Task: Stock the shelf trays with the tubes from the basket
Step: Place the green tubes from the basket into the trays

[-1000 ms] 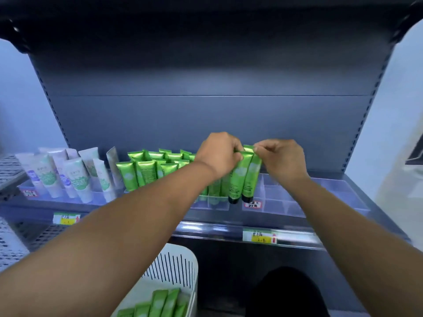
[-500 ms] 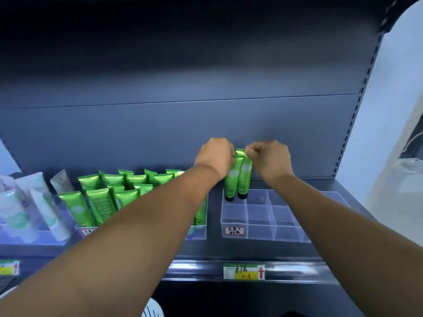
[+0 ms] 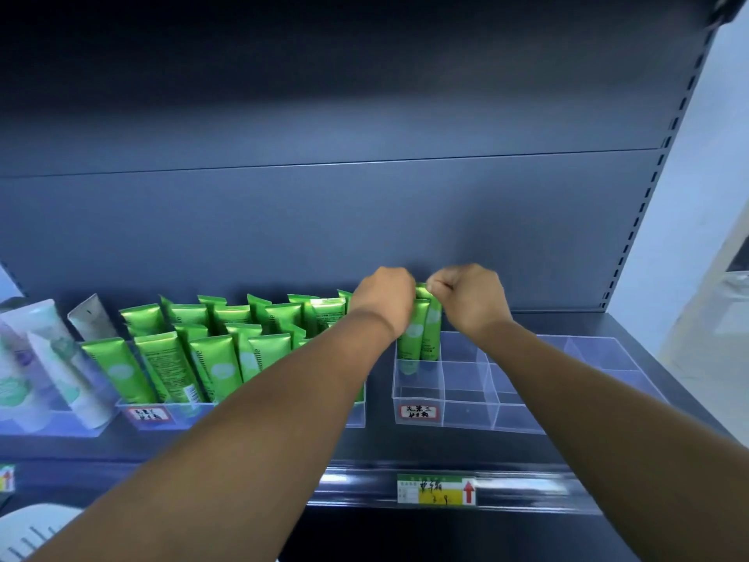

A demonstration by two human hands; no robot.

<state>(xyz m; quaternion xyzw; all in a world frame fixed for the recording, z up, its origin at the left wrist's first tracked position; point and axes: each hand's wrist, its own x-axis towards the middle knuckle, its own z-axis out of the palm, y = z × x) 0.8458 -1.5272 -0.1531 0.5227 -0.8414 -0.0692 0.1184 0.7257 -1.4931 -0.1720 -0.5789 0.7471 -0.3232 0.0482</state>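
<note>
Now, step: you're seating two green tubes [image 3: 419,332] in the back-left compartment of the clear divided tray [image 3: 466,415] on the shelf [image 3: 632,330].
Left hand [image 3: 383,300]: grip curled shut around the upper part of the tubes; fingers hidden behind the knuckles.
Right hand [image 3: 466,296]: grip pinched shut on the tube tops, at the crimped ends.
Tube location: lower ends already below the tray rim; can't tell whether they touch the tray floor.
Tube axis: long axis near vertical, crimp up, cap end down, labels facing you.
Stocked tray [image 3: 170,415]: to your left, rows of the same green tubes, leaning back.
Basket [image 3: 24,529]: white, only its rim shows bottom-left; contents not visible.
Next move, my guess: press down until seated, let go, go to the basket for more; the other compartments look empty.
</note>
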